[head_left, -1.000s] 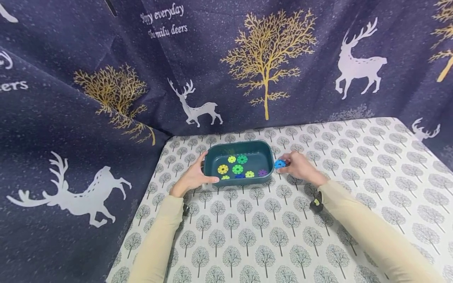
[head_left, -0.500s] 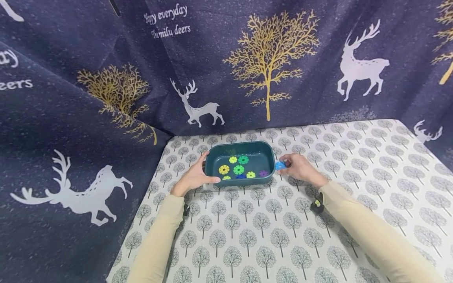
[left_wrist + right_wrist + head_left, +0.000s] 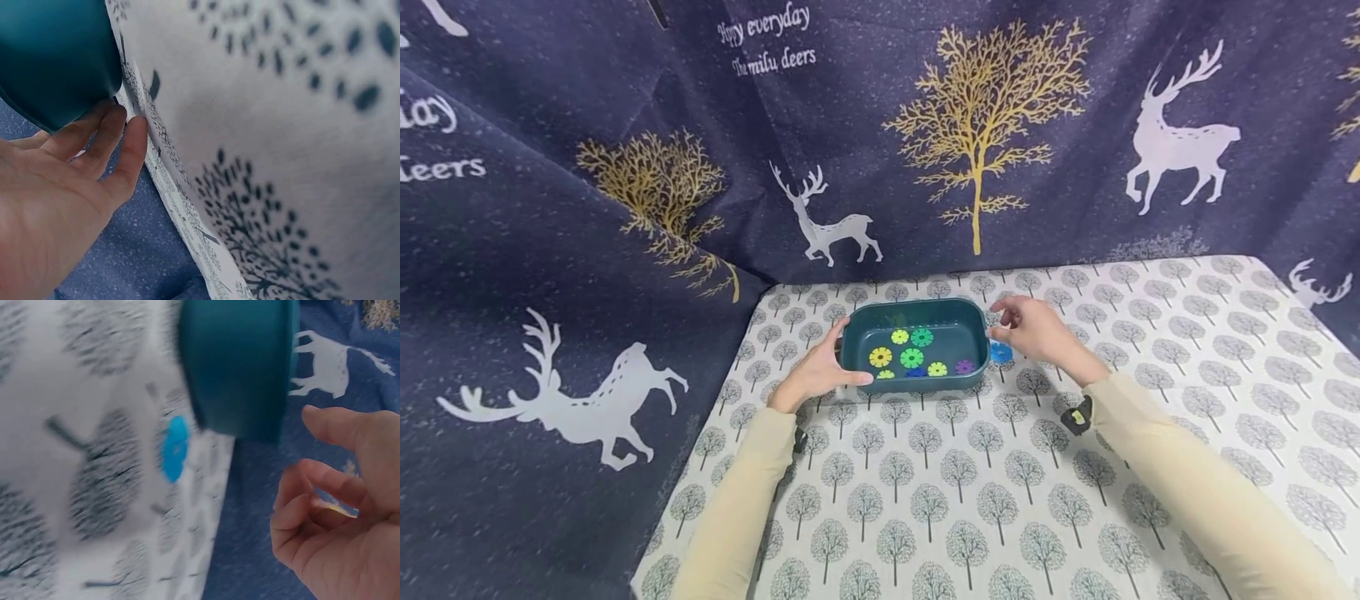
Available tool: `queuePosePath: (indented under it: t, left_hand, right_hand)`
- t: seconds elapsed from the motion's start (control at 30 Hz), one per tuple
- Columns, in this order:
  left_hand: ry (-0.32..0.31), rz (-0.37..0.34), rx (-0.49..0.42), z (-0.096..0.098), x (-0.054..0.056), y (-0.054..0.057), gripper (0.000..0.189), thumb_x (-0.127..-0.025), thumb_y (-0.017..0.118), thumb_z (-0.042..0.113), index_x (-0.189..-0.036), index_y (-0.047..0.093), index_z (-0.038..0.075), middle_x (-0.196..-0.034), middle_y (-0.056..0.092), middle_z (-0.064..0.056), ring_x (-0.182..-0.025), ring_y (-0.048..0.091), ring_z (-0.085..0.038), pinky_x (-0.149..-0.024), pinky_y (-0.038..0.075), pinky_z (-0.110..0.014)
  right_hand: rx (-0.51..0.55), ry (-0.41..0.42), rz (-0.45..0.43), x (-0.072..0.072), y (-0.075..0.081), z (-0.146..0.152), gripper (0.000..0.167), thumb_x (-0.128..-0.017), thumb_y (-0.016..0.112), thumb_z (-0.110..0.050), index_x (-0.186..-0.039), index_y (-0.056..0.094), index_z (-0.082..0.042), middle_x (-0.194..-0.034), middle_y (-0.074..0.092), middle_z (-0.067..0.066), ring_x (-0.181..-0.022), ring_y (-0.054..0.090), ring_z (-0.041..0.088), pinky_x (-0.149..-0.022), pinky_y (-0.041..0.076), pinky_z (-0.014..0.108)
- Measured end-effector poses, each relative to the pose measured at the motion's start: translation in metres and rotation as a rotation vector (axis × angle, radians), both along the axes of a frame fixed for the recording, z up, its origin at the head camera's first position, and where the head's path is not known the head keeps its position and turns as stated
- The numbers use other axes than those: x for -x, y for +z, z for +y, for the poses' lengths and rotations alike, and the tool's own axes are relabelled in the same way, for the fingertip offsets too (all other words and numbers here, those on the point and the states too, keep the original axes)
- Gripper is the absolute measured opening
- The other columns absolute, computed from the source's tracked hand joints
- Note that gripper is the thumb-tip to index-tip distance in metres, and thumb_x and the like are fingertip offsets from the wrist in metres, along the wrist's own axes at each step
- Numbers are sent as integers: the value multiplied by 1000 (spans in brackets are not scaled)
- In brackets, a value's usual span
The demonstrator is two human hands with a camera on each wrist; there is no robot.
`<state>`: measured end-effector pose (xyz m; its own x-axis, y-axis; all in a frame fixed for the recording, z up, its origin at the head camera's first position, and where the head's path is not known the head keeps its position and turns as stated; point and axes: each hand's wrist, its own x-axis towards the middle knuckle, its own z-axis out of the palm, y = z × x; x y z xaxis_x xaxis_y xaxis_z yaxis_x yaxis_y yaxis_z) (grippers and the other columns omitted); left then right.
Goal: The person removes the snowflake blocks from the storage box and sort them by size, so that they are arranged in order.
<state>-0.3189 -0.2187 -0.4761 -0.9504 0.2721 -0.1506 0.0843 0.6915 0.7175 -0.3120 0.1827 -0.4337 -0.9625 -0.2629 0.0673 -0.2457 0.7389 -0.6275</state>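
A dark green plastic basin stands on the table with several flower-shaped plastic discs inside, among them a yellow-orange disc, a green disc and a purple disc. My left hand holds the basin's left end, its thumb along the near side; in the left wrist view the fingers touch the wall. On the cloth just right of the basin lies a blue disc. My right hand hovers beside the basin's right end, above the blue disc, thumb and index finger apart, other fingers loosely bent.
A white tablecloth printed with trees covers the table. Behind it and on the left hangs a dark blue curtain with deer and golden trees, close to the table's edges.
My right hand has let go of the blue disc, which now lies on the cloth, and has risen slightly away from it. The left hand stays at the basin.
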Motion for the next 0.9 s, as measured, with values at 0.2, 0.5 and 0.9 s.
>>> queuePosePath:
  t: [0.2,0.5,0.9]
  left_hand:
    - [11,0,1,-2,-2,2,133,-79,98,44,-178,10,27,-172,45,-22,-154,49,-49,-128,37,-72]
    - [5,-21,-3,0,-2,2,132,-80,96,46,-178,8,30,-178,35,-21,-161,39,-48,-129,36,-72]
    - [11,-34,-35,0,-4,4,133,-80,97,45,-178,7,32,-181,29,-19,-165,33,-46,-131,33,-70]
  right_hand:
    - [1,83,-5,5,10,-26,44,-99,80,-17,-137,70,5,-104,75,16,-91,66,27,-87,57,45]
    - [-62,173,-58,21,7,-64,42,-103,75,-16,-138,69,6,-89,64,4,-74,54,16,-85,47,42]
    - [-171,152,-153,43,-15,-102,53,-103,76,-19,-150,62,0,-88,64,7,-72,55,16,-79,49,38]
